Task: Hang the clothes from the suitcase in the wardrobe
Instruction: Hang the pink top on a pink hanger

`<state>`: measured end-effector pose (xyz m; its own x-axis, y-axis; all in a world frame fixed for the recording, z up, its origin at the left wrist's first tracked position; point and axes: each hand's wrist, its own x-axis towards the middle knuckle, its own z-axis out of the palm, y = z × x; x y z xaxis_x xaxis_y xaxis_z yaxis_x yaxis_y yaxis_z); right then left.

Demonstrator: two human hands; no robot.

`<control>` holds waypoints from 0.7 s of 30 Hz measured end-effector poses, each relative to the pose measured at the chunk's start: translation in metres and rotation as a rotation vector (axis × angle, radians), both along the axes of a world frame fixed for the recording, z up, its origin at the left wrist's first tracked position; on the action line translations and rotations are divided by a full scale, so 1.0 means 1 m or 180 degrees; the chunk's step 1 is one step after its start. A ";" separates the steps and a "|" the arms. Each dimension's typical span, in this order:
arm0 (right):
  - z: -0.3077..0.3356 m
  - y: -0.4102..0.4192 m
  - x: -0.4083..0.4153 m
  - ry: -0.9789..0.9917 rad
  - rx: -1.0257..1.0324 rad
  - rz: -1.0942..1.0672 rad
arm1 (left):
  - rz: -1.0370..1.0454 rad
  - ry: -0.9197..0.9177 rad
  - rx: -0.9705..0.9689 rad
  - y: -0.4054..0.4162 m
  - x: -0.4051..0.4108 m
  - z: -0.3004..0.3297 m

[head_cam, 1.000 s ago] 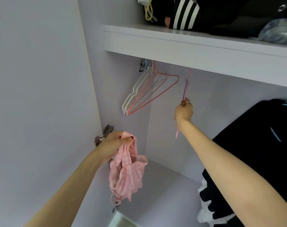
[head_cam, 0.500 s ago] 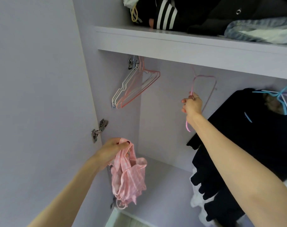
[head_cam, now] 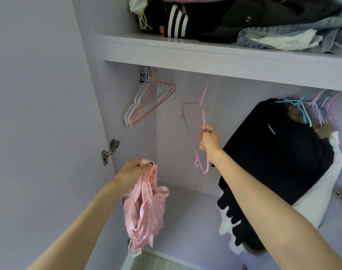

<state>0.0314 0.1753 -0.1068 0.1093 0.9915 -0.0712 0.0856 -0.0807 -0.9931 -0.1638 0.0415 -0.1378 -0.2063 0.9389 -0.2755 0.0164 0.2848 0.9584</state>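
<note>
My left hand (head_cam: 134,172) grips a pink checked garment (head_cam: 144,209) by its top, and the cloth hangs down in front of the open wardrobe. Higher and to the right, my right hand (head_cam: 210,140) grips a thin pink wire hanger (head_cam: 203,114). The hanger's hook reaches up toward the underside of the shelf (head_cam: 205,55), where the rail is hidden. Its lower end shows below my fist. The suitcase is out of view.
Several empty wire hangers (head_cam: 146,106) hang at the far left by the rail bracket. A black garment (head_cam: 273,152) over white cloth fills the right side on blue and pink hangers. Folded clothes (head_cam: 244,20) lie on the shelf. The door hinge (head_cam: 109,151) sits at left.
My right hand has turned the pink hanger from edge-on to showing its outline and lowered it slightly. The view has shifted up and right. My left hand still holds the garment.
</note>
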 end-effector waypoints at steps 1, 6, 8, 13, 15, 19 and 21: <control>-0.007 -0.011 0.002 0.0047 0.0007 0.0011 | -0.0013 0.0002 0.0022 -0.001 0.002 0.000; -0.028 -0.065 0.017 0.0284 0.0492 0.0195 | -0.0009 0.0127 0.0011 -0.001 0.014 -0.003; -0.023 -0.074 0.022 0.0487 0.0470 0.0507 | -0.0013 0.0297 -0.0047 0.001 0.019 -0.004; -0.025 -0.059 0.028 -0.0083 -0.0255 0.0278 | -0.0041 0.0591 -0.0038 0.007 0.032 -0.008; -0.034 -0.057 0.037 -0.0250 -0.0370 0.0080 | 0.0093 0.0748 -0.0047 0.008 0.034 -0.012; -0.042 -0.059 0.060 -0.0663 -0.0185 0.0144 | 0.0406 0.1539 -0.0027 0.011 0.029 -0.019; -0.041 -0.056 0.074 -0.0705 -0.0205 0.0115 | 0.0518 0.1759 -0.0005 0.011 0.028 -0.020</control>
<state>0.1054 0.1196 -0.1477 0.0939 0.9892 -0.1128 0.3048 -0.1364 -0.9426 -0.1362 0.0522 -0.1580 -0.4617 0.8827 -0.0871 0.4706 0.3270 0.8195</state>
